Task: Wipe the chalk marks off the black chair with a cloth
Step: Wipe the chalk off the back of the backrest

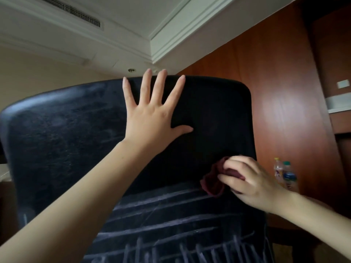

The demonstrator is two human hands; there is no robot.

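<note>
The black chair [218, 114] fills the middle of the view, its backrest facing me. White chalk marks [171, 221] run as long horizontal lines and short vertical strokes across its lower part; the upper left looks faintly smeared. My left hand [152, 118] presses flat on the upper backrest, fingers spread and straight, fingertips at the top edge. My right hand [250, 181] grips a bunched dark red cloth [212, 183] against the chair's right side, just above the topmost chalk line.
A reddish wooden wall panel [281, 92] stands close behind the chair on the right. Two plastic bottles [284, 173] sit beside the chair's right edge. A shelf or counter [340, 109] juts out at the far right.
</note>
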